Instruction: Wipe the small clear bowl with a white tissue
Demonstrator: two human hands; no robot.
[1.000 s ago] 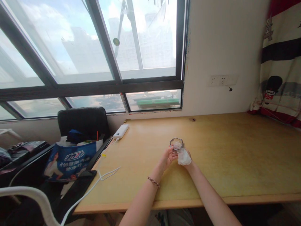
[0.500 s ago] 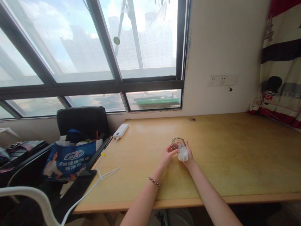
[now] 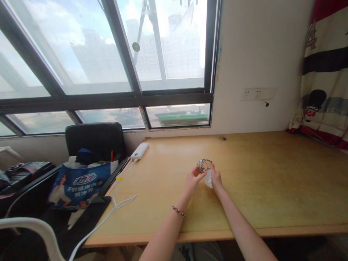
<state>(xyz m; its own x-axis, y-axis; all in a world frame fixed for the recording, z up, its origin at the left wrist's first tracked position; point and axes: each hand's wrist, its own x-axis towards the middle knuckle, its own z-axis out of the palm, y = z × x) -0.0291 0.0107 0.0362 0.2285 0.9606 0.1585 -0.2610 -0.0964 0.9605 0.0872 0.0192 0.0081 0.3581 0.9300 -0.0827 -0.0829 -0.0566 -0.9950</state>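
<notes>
Over the middle of the wooden table, my left hand pinches the left side of a shiny, dark-and-silver metal ring, shaped like an openwork bangle. Its exact kind is too small to tell. My right hand is closed on a crumpled white tissue, with the thumb and fingers up at the ring's right side. The tissue hangs down between the two hands. Part of the ring's lower edge is hidden by fingers and tissue.
A white power bank lies at the table's left edge, with a white cable running from it. Left of the table stands a black chair holding a blue bag. A phone-like dark slab lies on its armrest.
My right hand has shifted, turning its fingers up to the ring's right side. The tissue, bunched before, now hangs narrower and slightly left. The ring is a little turned in my left hand.
</notes>
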